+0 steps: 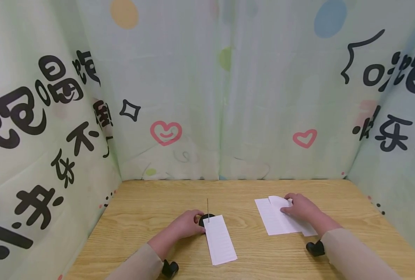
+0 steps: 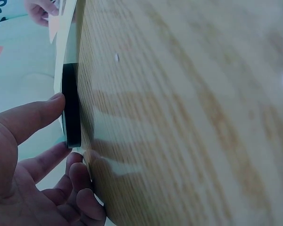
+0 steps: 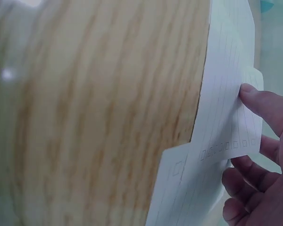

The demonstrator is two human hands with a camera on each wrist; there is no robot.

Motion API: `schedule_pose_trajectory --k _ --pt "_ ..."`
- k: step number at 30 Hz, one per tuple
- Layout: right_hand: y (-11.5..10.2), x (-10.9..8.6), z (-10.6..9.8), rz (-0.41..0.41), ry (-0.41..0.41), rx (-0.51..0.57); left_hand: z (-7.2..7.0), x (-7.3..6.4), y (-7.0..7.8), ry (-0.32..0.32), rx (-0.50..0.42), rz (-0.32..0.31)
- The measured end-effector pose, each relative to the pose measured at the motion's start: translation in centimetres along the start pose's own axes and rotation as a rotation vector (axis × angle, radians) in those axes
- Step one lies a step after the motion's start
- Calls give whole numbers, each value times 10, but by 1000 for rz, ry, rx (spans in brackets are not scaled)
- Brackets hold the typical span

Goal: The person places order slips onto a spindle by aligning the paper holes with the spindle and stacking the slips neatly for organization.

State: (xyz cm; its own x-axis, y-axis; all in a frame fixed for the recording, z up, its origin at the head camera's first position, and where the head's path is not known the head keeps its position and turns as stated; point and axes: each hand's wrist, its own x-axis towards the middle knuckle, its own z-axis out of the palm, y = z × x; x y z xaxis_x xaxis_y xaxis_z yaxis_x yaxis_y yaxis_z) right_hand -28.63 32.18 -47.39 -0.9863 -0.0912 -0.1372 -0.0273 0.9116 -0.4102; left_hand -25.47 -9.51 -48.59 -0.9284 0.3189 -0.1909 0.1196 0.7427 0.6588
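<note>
A thin upright metal spike rises from a round black base, forming a bill spike [image 1: 207,208]. One lined paper slip [image 1: 220,241] lies over the base, with the spike at its top end. My left hand [image 1: 188,224] holds the base's edge, thumb on top and index finger at its side, as the left wrist view shows on the black base [image 2: 71,106]. On the right, my right hand [image 1: 302,208] pinches a lined slip [image 3: 251,110] between thumb and fingers, its edge lifted. Several overlapping lined slips [image 1: 268,217] lie beneath it; small printed boxes [image 3: 228,146] run along one slip's end.
The wooden table [image 1: 151,202] has its back edge against a printed curtain [image 1: 263,116]. More curtain hangs at the left and right sides. Bare wood lies between the bill spike and the loose slips.
</note>
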Motion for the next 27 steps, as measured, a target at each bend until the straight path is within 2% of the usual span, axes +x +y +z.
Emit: schedule_pose_trajectory --k 8,14,21,27 --pt "-1 3 4 60 -7 69 1 1 -1 6 1 0" --pt "2 6 6 42 20 120 1 1 -1 9 -4 -4" --pt "7 7 3 -17 96 172 -1 0 1 11 2 12" --pt "10 2 -2 8 132 209 0 -2 2 6 5 1"
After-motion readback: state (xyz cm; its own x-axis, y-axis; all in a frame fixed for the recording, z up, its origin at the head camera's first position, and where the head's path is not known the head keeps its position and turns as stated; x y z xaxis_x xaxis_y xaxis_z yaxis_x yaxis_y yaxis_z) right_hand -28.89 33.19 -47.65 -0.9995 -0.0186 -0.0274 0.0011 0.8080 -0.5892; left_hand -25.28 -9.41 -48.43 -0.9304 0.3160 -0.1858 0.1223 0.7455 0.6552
